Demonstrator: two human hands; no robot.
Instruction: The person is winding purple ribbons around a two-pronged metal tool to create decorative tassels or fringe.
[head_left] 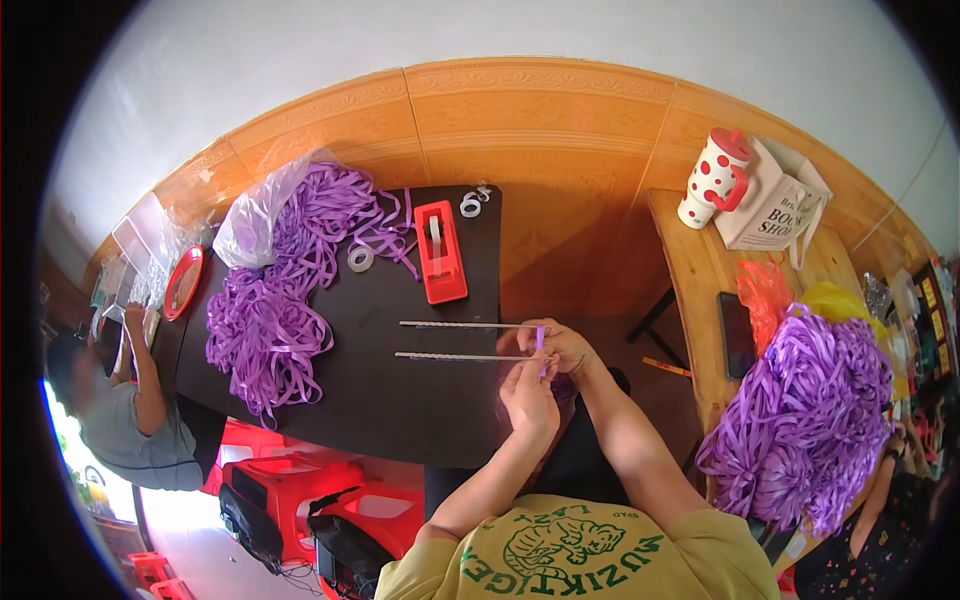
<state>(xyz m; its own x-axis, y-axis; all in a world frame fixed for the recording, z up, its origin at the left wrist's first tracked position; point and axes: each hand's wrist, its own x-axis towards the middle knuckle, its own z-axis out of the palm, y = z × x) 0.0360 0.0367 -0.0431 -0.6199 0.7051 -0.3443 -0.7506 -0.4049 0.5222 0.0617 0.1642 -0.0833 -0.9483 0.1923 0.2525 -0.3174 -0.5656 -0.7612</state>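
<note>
Two thin parallel sticks, the far stick (462,325) and the near stick (450,357), have twisted-looking ends that reach left over the dark table. At their other ends, a short purple ribbon (541,338) runs across them between my hands. My left hand (531,402) is closed in a pinch at the ribbon's near end, beside the near stick. My right hand (566,350) is closed around the ribbon's far part and the stick ends. Fingers hide how the ribbon passes around the sticks, and whether the sticks also rest on the table cannot be made out.
On the dark table (400,405) lie a purple ribbon heap (265,320), a red tape dispenser (440,255) and tape rolls. The wooden table (690,290) at right bears another ribbon pile (800,420), a phone (737,335) and a dotted tumbler (713,180). People sit at both sides.
</note>
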